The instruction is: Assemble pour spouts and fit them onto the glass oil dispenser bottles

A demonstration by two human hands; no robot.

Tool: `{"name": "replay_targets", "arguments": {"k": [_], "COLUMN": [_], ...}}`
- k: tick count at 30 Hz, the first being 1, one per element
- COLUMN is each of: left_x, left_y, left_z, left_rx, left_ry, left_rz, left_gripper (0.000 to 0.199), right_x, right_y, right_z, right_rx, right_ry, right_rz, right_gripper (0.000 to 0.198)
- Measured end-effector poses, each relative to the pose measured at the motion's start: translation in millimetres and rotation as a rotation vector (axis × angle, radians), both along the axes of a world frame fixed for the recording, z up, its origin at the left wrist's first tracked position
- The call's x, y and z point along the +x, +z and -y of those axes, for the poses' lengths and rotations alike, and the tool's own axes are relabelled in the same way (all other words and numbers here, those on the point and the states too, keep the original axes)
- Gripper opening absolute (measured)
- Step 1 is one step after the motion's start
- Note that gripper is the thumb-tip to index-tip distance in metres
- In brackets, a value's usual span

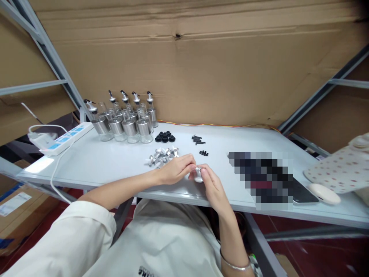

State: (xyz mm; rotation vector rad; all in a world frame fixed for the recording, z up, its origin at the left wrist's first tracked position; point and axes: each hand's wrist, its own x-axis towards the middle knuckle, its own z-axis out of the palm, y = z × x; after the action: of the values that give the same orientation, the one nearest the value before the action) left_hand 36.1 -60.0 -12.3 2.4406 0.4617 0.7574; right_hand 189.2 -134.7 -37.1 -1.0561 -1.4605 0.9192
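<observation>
Near the front edge of the table, a silver pourer spout [198, 176] is held between my two hands. My right hand [212, 185] pinches its right side with thumb and fingers. From the left, my left hand [176, 169] closes its fingertips on the upper end of the same piece; they partly hide it. Just behind my left hand lies a pile of silver pourer spouts [159, 157]. Beyond the pile are several black stoppers [165, 137]. Farther right lie small black caps [203, 153] and thin black levers [197, 139].
Glass bottles with steel bands [131, 129] stand at the back left, some topped with pourers. A white power strip [69, 138] with a plugged-in charger is at the left edge. On the right are a pixelated patch, a dark phone [304, 192], a cream round object [324, 193] and a dotted bag [334, 167].
</observation>
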Motion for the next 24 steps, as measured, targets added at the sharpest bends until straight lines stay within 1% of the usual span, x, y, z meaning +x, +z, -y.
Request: {"name": "replay_targets", "arguments": {"k": [2,4,7,10,13,16,20,24], "left_x": [-0.4,-0.7,-0.8,0.8,3.4,4.9,3.7,2.3], "left_y": [-0.5,-0.4,0.8,2.6,4.1,4.5,3.6,1.9], "left_z": [-0.6,-1.0,-0.6,0.6,2.0,2.7,1.5,-0.8], "left_rx": [-0.006,0.006,0.008,-0.024,-0.074,-0.116,-0.145,-0.141], "left_ry": [0.025,0.036,0.042,0.054,0.059,0.042,0.046,0.079], "left_rz": [0.006,-0.008,-0.026,-0.024,-0.006,0.001,-0.001,-0.011], "left_gripper": [0.035,0.037,0.04,0.041,0.041,0.039,0.038,0.038], "right_x": [0.0,0.4,1.1,1.1,0.6,-0.3,-2.8,-6.7], "right_y": [1.9,1.8,-0.6,-2.9,-3.4,-2.1,-0.3,-0.9], "right_z": [-0.6,-0.9,-0.1,1.1,1.8,2.6,3.3,3.5], "right_rx": [0.079,0.116,0.057,-0.008,-0.021,-0.01,0.049,0.18], "right_ry": [-0.03,-0.023,0.031,0.062,0.061,0.018,-0.064,-0.133], "right_rz": [0.06,0.062,0.02,-0.03,-0.04,0.015,0.115,0.193], "right_gripper": [0.031,0.03,0.03,0.028,0.027,0.025,0.018,0.008]}}
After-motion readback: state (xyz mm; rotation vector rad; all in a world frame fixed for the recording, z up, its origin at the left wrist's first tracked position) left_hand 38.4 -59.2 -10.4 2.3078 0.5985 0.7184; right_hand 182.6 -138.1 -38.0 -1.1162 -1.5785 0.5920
